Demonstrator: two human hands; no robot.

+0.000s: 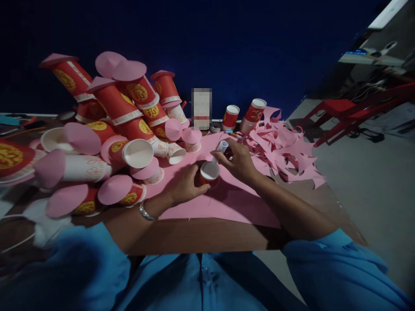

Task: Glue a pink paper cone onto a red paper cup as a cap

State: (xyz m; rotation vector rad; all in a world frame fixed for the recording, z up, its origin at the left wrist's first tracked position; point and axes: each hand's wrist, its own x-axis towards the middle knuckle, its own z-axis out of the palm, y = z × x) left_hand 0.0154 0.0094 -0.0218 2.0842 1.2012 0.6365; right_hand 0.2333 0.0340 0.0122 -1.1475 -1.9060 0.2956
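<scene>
My left hand (189, 183) is wrapped round a small red paper cup (210, 172), whose white round end faces up. In my right hand (238, 160) is a white glue stick (221, 149), tilted, with its lower end at the far rim of the cup. Both hands are over a large pink paper sheet (227, 207) on the brown table (181, 237). To the left lie several red and white paper cups, many with pink paper cones on them, such as the one (115, 190) near my left wrist.
Pink paper scraps (275, 142) are heaped at the right. Two red cups (231, 116) stand at the back, beside a blurred upright box (201, 108). A red chair (337, 110) is beyond the table's right edge.
</scene>
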